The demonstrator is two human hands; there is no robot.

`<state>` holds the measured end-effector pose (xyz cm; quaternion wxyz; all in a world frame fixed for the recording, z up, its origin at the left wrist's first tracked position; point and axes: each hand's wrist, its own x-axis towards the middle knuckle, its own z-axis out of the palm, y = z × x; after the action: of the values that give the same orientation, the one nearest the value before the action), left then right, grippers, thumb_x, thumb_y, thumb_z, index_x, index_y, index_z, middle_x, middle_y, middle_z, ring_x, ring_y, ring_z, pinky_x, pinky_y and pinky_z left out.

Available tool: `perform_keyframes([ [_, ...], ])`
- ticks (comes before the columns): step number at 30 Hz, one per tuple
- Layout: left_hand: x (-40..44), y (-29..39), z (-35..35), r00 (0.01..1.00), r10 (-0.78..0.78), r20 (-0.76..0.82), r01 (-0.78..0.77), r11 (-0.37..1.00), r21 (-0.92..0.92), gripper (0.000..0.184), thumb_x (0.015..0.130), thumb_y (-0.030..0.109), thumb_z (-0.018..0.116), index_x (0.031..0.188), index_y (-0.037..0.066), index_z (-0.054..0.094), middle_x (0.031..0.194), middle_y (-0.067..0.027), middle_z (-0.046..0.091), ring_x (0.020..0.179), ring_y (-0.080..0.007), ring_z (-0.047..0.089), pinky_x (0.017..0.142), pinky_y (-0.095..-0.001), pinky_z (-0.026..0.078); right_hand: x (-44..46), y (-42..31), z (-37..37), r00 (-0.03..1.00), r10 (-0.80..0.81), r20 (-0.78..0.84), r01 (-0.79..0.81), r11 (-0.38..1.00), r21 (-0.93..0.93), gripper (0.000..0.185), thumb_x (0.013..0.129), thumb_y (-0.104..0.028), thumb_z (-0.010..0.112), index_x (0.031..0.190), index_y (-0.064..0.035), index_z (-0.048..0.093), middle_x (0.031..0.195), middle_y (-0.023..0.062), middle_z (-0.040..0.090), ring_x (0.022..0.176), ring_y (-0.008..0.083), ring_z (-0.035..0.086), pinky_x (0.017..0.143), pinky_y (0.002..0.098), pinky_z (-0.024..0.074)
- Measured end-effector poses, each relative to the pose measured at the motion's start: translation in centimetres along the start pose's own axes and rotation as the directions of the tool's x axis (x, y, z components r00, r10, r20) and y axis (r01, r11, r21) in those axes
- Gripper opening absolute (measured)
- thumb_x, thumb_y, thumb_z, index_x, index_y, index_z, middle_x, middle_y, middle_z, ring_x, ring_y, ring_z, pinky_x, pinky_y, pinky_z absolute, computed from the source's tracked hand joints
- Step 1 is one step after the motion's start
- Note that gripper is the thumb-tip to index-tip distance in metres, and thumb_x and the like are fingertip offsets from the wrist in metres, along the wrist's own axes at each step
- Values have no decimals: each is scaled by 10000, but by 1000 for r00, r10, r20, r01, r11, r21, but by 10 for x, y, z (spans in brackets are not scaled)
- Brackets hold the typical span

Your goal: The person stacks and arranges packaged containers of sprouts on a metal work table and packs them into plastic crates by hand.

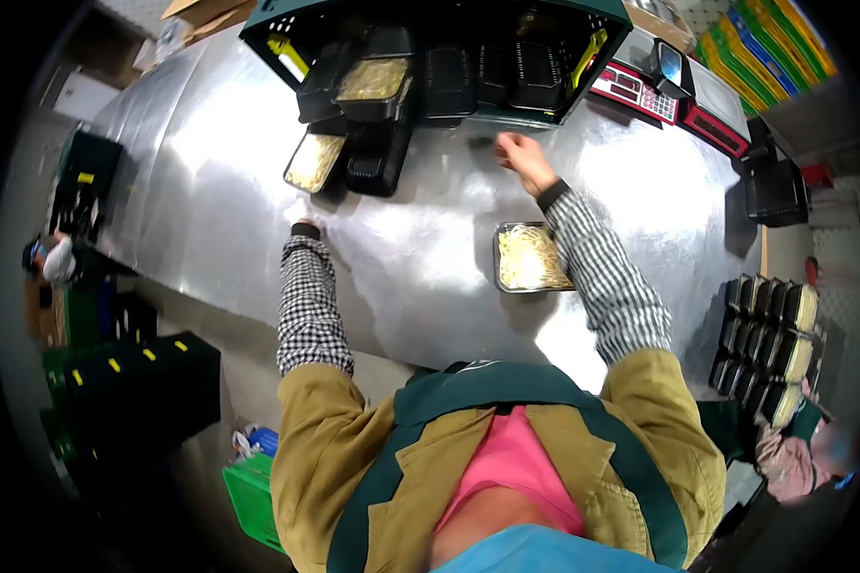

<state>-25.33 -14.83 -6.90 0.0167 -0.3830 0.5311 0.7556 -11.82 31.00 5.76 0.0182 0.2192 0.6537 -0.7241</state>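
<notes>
My left hand, washed out by glare, is just below a black tray of pale noodle-like strips. Whether its fingers touch that tray I cannot tell. My right hand is raised over the metal table with its fingers curled, and nothing shows in them. Below it, beside my right sleeve, stands another black tray of pale strips. A filled tray rests on stacked black trays at the front of the dark green crate.
The dark green crate at the back holds several black trays. A red scale with a keypad stands at the back right. Filled trays are stacked at the right, near another person. Dark crates stand at left.
</notes>
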Motion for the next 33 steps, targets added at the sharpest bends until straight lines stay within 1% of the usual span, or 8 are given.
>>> perform_keyframes([
  [4,17,39,-9,994,-111,6,111,994,-5,182,887,264,525,1051,188,546,736,-33,556,551,-208,499,479,-359,424,106,8,58,953,269,-142,-243,954,176,237,943,-252,512,964,-23,571,799,87,594,680,194,565,577,314,479],
  [6,42,35,-12,974,111,199,-138,982,128,213,855,105,571,1064,129,537,759,-63,586,518,-185,512,437,-306,412,141,7,73,936,325,-135,-220,839,498,187,894,-183,573,978,-18,550,799,95,569,661,199,561,615,380,525],
  [10,40,46,-20,910,37,414,-129,972,195,278,849,82,578,1121,103,523,922,-73,633,756,-203,621,623,-326,502,111,-47,62,951,272,-147,-132,787,602,120,885,-142,576,900,-30,535,743,74,557,639,194,553,607,405,525],
  [14,-34,73,-46,932,59,358,-130,976,177,373,890,64,484,1261,77,443,1168,-128,551,1013,-249,562,797,-403,493,-30,-114,-10,994,-73,-85,76,997,29,149,935,-140,527,1015,-19,558,878,33,574,815,165,558,805,297,478],
  [16,-71,71,-80,932,58,357,-144,965,219,461,896,86,430,1353,72,368,1239,-141,540,1066,-259,570,804,-417,514,-98,-117,-61,916,-396,59,375,796,-476,212,928,-152,542,1057,14,567,929,73,600,840,129,564,780,296,488],
  [20,-113,38,-150,855,-52,516,-43,984,172,471,863,63,399,1329,-3,388,1242,-142,541,1096,-250,572,896,-359,492,-230,-105,-87,797,-547,256,473,302,-828,220,862,-73,558,1078,-33,568,929,100,557,874,248,549,808,321,467],
  [23,-181,23,-130,850,-73,521,-30,982,187,443,880,88,427,1314,3,414,1235,-127,544,1081,-217,576,903,-325,484,-266,-52,-105,719,-407,563,633,47,-773,331,748,-10,608,1073,-51,568,952,91,514,977,286,503,878,419,431],
  [33,-370,25,41,505,41,862,-180,982,59,422,934,76,440,1329,-59,376,1292,-117,499,1156,-184,501,1000,-290,387,-280,-44,-118,485,-590,646,729,-135,-671,421,692,-12,574,1112,-5,560,931,94,526,987,296,535,937,413,475],
])
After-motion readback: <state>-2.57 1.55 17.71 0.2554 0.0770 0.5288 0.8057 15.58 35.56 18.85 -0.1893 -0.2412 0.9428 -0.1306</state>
